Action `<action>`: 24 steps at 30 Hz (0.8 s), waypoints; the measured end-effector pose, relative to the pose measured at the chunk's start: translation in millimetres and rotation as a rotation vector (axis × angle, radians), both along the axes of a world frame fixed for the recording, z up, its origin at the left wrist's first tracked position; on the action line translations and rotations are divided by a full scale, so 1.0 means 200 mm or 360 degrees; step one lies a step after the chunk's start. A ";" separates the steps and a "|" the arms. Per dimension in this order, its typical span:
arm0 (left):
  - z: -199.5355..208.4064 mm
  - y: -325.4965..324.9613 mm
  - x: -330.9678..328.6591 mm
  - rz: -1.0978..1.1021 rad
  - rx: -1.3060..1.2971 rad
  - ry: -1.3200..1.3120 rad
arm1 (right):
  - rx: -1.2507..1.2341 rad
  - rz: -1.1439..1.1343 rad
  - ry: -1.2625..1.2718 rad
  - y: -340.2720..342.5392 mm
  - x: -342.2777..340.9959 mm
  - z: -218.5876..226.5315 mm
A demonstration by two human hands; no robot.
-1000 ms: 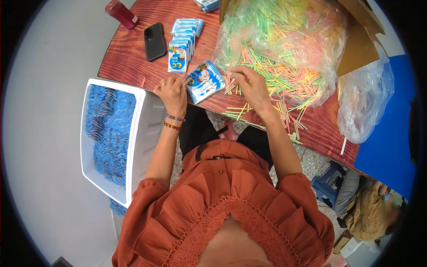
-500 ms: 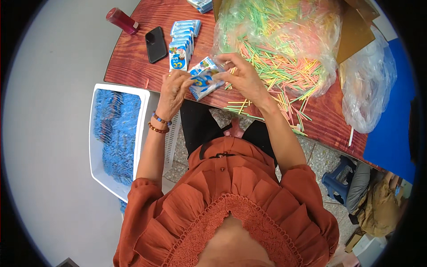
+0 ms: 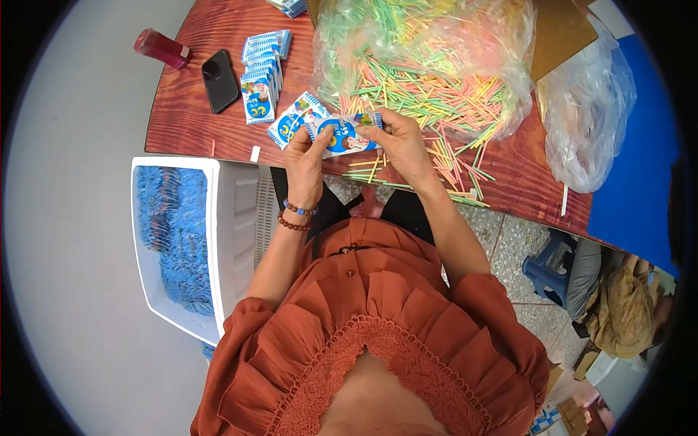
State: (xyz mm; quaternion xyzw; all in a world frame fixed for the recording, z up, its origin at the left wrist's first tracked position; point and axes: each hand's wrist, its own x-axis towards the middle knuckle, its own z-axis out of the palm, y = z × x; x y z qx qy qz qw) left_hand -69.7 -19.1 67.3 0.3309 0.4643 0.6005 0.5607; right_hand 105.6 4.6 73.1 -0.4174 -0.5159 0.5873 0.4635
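A small blue-and-white printed packet (image 3: pixel 347 138) is stretched between my two hands at the table's near edge. Its left end is pinched by my left hand (image 3: pixel 304 166), thumb on top. My right hand (image 3: pixel 407 149) grips the other end, with the thumb across the face. Beneath and to the left, a similar packet (image 3: pixel 294 120) lies on the table, partly covered by the held one. Farther left is an overlapping row of matching packets (image 3: pixel 258 98). Just beyond my right hand, many thin pastel sticks (image 3: pixel 429 94) spill from a clear plastic bag (image 3: pixel 502 43).
A black phone (image 3: pixel 220 81) and a red bottle (image 3: pixel 161 48) lie at the table's left. Below them stands a white bin (image 3: pixel 212 240) full of blue packets. An empty-looking clear bag (image 3: pixel 582 131) hangs at the right edge, and a blue stool (image 3: pixel 549 269) is on the floor.
A strip of paper has appeared at the table's front edge. The held packet is now pulled out flat, face up, between both hands. The whole view has shifted slightly.
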 end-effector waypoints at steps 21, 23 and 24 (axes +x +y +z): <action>-0.04 0.07 0.24 0.0107 -0.0080 -0.0014 | 0.0039 -0.0044 0.0061 0.08 0.20 -0.06; -0.04 0.05 0.24 0.0081 -0.0041 -0.0014 | 0.0023 -0.0047 0.0096 0.07 0.20 -0.06; -0.04 0.05 0.24 0.0077 -0.0041 -0.0015 | 0.0007 -0.0047 0.0133 0.06 0.19 -0.06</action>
